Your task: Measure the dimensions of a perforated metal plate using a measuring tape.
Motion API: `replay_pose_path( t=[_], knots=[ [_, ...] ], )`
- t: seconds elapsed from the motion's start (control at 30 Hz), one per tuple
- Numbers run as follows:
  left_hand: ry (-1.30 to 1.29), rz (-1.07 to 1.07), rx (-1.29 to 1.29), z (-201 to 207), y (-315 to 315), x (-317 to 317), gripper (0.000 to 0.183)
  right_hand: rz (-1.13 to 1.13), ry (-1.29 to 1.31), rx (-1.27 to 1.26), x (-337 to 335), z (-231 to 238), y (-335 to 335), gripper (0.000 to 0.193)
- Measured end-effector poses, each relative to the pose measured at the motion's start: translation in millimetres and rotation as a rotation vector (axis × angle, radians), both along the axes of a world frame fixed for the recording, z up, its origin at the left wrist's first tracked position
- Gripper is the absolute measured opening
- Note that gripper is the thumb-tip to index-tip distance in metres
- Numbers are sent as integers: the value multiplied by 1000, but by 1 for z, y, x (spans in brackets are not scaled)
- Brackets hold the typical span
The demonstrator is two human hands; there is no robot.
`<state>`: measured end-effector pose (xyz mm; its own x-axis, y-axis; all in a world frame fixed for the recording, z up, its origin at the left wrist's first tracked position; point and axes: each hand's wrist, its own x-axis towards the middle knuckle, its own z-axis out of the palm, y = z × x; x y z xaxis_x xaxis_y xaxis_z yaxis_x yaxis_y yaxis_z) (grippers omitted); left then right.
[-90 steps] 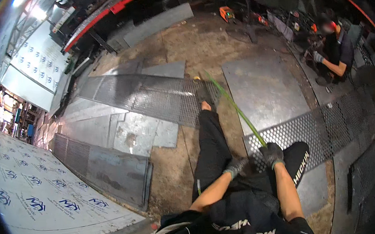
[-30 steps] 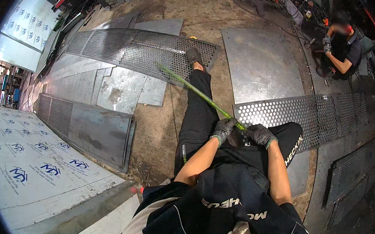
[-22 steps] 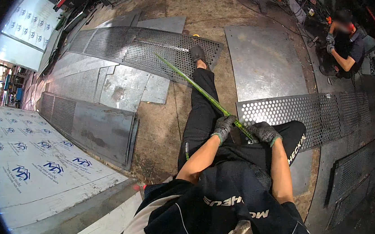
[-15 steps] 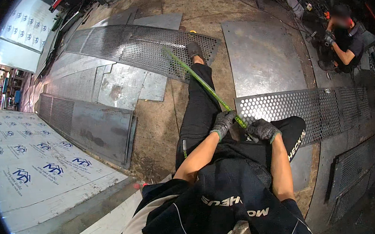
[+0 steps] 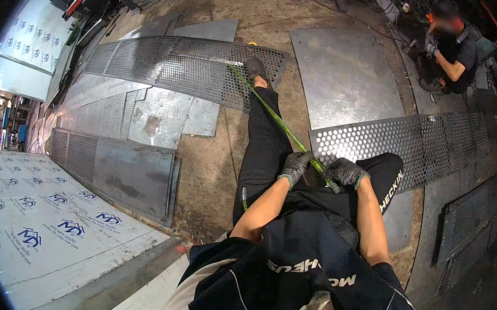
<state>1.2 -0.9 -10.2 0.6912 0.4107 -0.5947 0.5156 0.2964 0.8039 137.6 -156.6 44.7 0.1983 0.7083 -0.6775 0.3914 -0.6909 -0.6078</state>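
Note:
A green tape measure blade [image 5: 283,126] stretches slantwise above my outstretched left leg. Its far end reaches over the perforated metal sheet [image 5: 194,70] near my shoe. Grey work gloves cover both hands. My left hand [image 5: 296,167] is closed beside the blade near my lap, its fingertips against the blade's edge. On the blade's other side, my right hand [image 5: 346,173] has curled fingers gripping it close to the near end, which pokes out below the glove. The fingertips of my right hand are partly hidden.
Another perforated sheet [image 5: 379,142] lies under my bent right leg, and a plain steel plate [image 5: 343,80] lies beyond it. Flat sheets [image 5: 124,173] are stacked at left, near a white film-covered panel [image 5: 51,222]. A co-worker [image 5: 454,51] sits low at far right, near cables and tools.
The blade has slid toward me, and its near end now shows below my right glove. Its far end has shifted slightly right. Both hands stay almost in place.

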Motion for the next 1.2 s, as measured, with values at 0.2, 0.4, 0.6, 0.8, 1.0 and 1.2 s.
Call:
replay_pose_path(
  t=[0.2,0.4,0.6,0.8,1.0,1.2],
  knots=[
    [-87,29,-61,-5,1,5,53,-17,-171,72,-9,42,7,33],
    [-12,75,-62,-2,3,-2,52,-99,-75,91,-9,29,11,30],
    [-112,38,12,-7,11,-3,48,-359,187,119,-14,33,12,29],
    [-15,69,-119,15,3,3,41,-219,2,205,-9,10,4,23],
    [-61,42,-88,22,3,0,54,-308,27,139,-12,12,5,22],
    [57,-78,-146,13,2,1,65,-148,-174,135,-20,18,9,27]
  ],
)
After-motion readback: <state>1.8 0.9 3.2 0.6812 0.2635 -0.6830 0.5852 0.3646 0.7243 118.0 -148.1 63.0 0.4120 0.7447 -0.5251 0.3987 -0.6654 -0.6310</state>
